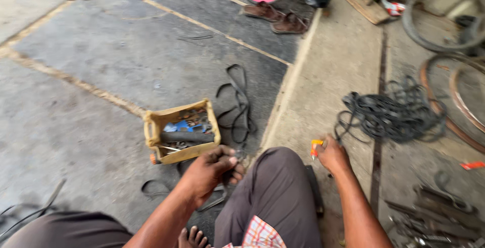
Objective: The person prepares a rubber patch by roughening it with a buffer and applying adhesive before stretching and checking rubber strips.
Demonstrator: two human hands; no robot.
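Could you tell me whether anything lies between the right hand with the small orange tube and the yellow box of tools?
Yes. The right hand with the orange tube is on the far side of the person's raised knee from the yellow box. The left hand, gripping a black rubber strip, also sits between them.

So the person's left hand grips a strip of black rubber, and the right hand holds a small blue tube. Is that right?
Not quite: the head view shows the tube in the right hand is orange and yellow, not blue. The left hand does grip a strip of black rubber.
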